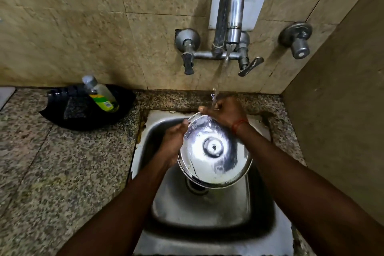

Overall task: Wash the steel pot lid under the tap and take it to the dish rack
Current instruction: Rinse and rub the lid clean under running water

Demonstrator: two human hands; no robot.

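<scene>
The round steel pot lid [214, 151] is tilted over the steel sink [199, 210], its inner face with the centre rivet turned toward me. My left hand [172, 143] grips its left rim. My right hand [223, 111] rests on the far top edge of the lid, right under the stream. Water runs from the curved tap [229, 10] onto that hand and the lid's upper edge. A red thread circles my right wrist.
A black tray [60, 114] on the granite counter at left holds a scrub pad and a green-labelled soap bottle [101, 95]. Two tap handles and a separate valve [297, 39] stick out of the tiled wall. A side wall stands close on the right. No dish rack is in view.
</scene>
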